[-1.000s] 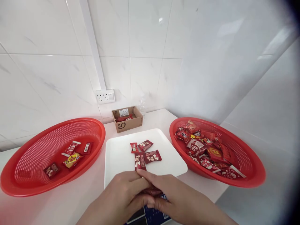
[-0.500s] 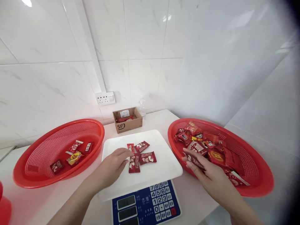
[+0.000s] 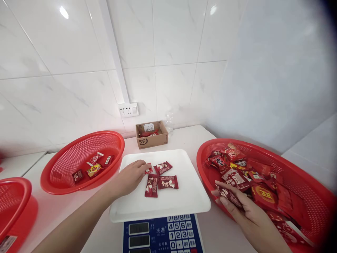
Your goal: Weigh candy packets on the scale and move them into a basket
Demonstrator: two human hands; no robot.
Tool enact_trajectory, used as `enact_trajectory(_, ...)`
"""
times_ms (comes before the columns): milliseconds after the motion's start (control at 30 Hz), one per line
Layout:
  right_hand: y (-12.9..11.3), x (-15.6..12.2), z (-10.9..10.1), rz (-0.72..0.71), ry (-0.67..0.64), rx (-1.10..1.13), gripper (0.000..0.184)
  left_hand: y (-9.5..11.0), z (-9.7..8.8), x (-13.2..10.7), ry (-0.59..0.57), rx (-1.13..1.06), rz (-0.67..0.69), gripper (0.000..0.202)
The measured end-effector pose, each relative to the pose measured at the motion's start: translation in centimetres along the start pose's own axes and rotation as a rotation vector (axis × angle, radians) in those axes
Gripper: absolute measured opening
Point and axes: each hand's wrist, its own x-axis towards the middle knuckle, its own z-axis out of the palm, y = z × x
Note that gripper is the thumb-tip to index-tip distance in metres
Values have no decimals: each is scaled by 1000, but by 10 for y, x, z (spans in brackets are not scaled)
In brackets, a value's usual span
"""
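Note:
My left hand (image 3: 133, 177) is over the left side of the white scale pan (image 3: 181, 202), its fingers closed on a small red packet (image 3: 148, 169) partly hidden by the fingertips. Beside it lie three dark red snack packets (image 3: 168, 182) with pale lettering, close together on the pan. My right hand (image 3: 244, 211) holds another dark red snack packet (image 3: 228, 195) between thumb and fingers, at the near-left rim of the right red basket (image 3: 204, 175). That basket contains a pile of mixed red packets (image 3: 264, 195).
Behind the pan stands a small cardboard box (image 3: 154, 141) with red packets inside, next to a clear plastic bottle (image 3: 169, 123). A red basket (image 3: 56, 172) with a few packets stands left; another red basket (image 3: 15, 207) is cut off at the edge. The scale's blue keypad (image 3: 160, 233) faces me.
The view has shifted left. My left fingers have closed on the small red packet at the pan's left. My right hand still holds its packet by the right basket, now turned more face-up.

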Motion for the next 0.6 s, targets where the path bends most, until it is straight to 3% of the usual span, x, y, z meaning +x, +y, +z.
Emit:
enact_trajectory(233, 9, 0, -2, -11, -54, 31, 47, 3, -9, -12, -19, 20, -87, 42)
enact_trajectory(433, 14, -1, -1, -11, -18, 34, 48, 9, -9, -15, -43, 57, -75, 42)
enact_trajectory(600, 20, -1, -4, -6, -71, 49, 49, 14, -10, -10, -13, 20, -76, 38)
